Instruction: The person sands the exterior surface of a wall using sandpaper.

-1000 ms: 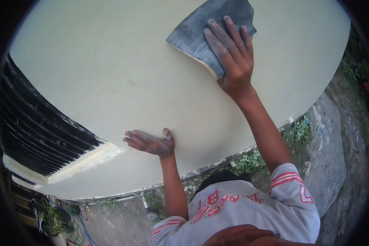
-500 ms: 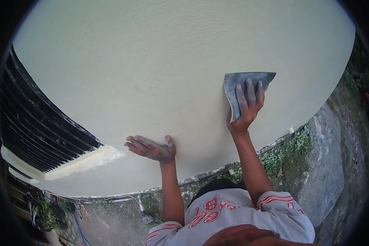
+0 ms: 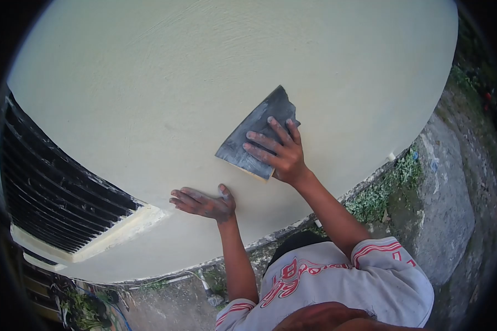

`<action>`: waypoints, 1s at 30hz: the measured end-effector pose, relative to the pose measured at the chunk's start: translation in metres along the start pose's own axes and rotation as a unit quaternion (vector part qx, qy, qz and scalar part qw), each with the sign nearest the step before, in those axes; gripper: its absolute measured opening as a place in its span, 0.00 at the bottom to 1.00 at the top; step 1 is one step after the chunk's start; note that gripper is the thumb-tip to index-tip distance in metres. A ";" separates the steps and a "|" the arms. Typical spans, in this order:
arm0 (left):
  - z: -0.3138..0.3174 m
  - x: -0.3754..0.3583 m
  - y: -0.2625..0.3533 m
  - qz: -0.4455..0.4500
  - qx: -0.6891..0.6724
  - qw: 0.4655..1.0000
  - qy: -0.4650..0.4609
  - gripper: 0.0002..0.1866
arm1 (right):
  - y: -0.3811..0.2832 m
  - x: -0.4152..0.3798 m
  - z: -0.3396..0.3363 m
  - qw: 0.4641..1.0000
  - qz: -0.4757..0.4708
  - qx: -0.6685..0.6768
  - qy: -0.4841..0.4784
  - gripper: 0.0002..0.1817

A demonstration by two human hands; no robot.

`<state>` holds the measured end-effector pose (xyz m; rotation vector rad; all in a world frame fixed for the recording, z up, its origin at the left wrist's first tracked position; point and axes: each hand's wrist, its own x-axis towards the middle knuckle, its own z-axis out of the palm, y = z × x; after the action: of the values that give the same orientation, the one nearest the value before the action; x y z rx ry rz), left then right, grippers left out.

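Observation:
My right hand (image 3: pixel 284 154) presses a dark grey sheet of sandpaper (image 3: pixel 260 119) against the pale cream wall (image 3: pixel 165 110). Its fingers are spread over the back of the sheet, and the thumb is mostly hidden. The sheet lies at a slant, with a ragged edge at the upper right and a lighter strip along its lower edge. Lower and to the left, my left hand (image 3: pixel 209 205) rests on the wall, fingers stretched out to the left and thumb raised. It holds nothing. Pale dust coats the fingers of both hands.
At the left, a window opening with dark slats (image 3: pixel 61 187) has a cream sill (image 3: pixel 116 231). Along the wall's foot run a thin pipe (image 3: pixel 171 279) and green plants (image 3: pixel 378 198). A large grey rock (image 3: pixel 444 209) lies at the right.
My right hand has moved left and slightly down across the wall with the sandpaper, which has turned to a slant. My left hand stays in nearly the same place on the wall.

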<state>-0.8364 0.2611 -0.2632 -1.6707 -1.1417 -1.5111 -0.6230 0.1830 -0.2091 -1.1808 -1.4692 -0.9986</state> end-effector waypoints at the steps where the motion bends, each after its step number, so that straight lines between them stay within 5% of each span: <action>1: 0.001 -0.001 0.001 0.005 -0.006 1.000 0.001 0.49 | 0.017 -0.011 -0.010 1.000 0.009 -0.022 -0.009 0.16; 6: 0.002 0.004 0.030 -0.034 -0.034 0.999 0.014 0.49 | 0.066 -0.028 -0.062 0.988 0.130 -0.038 0.080 0.21; 11: -0.007 0.068 0.076 0.097 -0.047 0.994 -0.015 0.46 | 0.086 -0.076 -0.104 0.938 0.319 -0.089 0.101 0.26; 18: -0.016 0.178 0.139 0.218 -0.052 0.974 -0.019 0.44 | 0.104 -0.112 -0.174 0.902 0.388 -0.122 0.147 0.20; 24: -0.012 0.199 0.209 0.283 -0.022 0.959 -0.020 0.43 | 0.137 -0.133 -0.220 0.854 0.473 -0.098 0.195 0.13; 30: -0.004 0.197 0.304 0.318 -0.018 0.948 -0.013 0.43 | 0.202 -0.162 -0.289 0.831 0.514 -0.077 0.196 0.17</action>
<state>-0.5718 0.1613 -0.0358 -1.8455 -0.4986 -1.0968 -0.3612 -0.0865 -0.3057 -1.4957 -0.2804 -0.5218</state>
